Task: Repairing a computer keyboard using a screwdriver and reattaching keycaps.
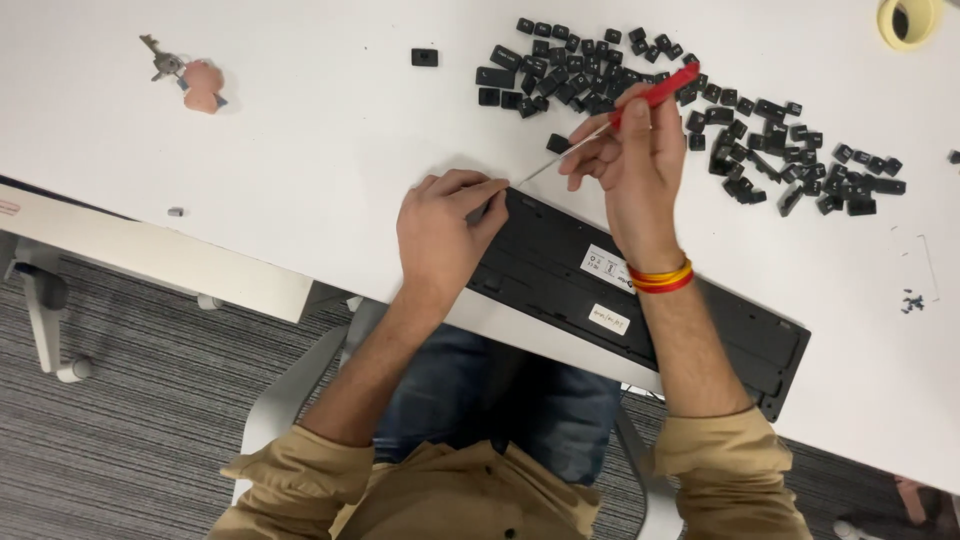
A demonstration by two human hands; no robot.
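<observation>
Head view: a person is sitting at a white counter, looking down at both hands.
Keyboard: a black keyboard is lying face down near the counter's front edge, running slantwise, with two white labels showing on its back.
Left hand: the left hand is resting on the keyboard's upper left corner, its grip curled narrow with fingertips pressing the edge.
Right hand: the right hand is holding a red-handled screwdriver, its grip closed around the handle; the thin shaft is slanting down to the keyboard corner just beside the left fingertips.
Wrist: red and yellow bands are sitting on the right wrist.
Keycaps: loose black keycaps are lying scattered across the counter beyond the hands.
Far left: keys with a pink charm are lying well apart.
Top right: a tape roll is sitting at the corner.
</observation>
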